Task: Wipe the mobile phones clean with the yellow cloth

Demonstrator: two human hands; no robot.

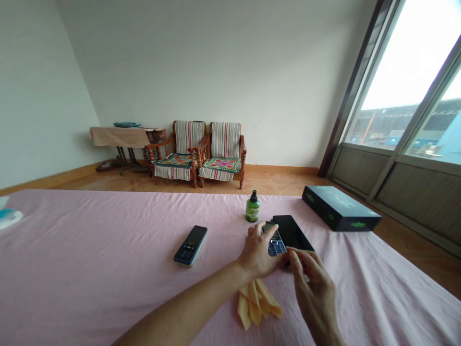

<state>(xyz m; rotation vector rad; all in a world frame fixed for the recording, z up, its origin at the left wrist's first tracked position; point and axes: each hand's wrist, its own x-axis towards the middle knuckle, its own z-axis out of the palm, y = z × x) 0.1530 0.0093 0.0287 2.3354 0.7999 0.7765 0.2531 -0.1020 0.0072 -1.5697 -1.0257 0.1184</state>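
Note:
My left hand (257, 252) is closed around a dark keypad phone (276, 246), its thumb and fingers along the edges. The phone's small screen is partly hidden by the fingers. At the phone's lower right corner, my right hand (313, 278) has its fingers and thumb pressed together; what is between them is hidden. Just behind both hands lies a flat black smartphone (291, 233), partly covered. A folded yellow cloth (257, 305) rests on the bed sheet below my left wrist. Farther left lies a second keypad phone (190, 246), screen up.
A green bottle (252, 210) with a black cap stands beyond my left hand. To the right sits a black box (340, 209) with green print. Pink sheet (108, 250) covers the surface. Two wooden chairs (219, 161) and a cloth-covered table (120, 137) stand by the wall.

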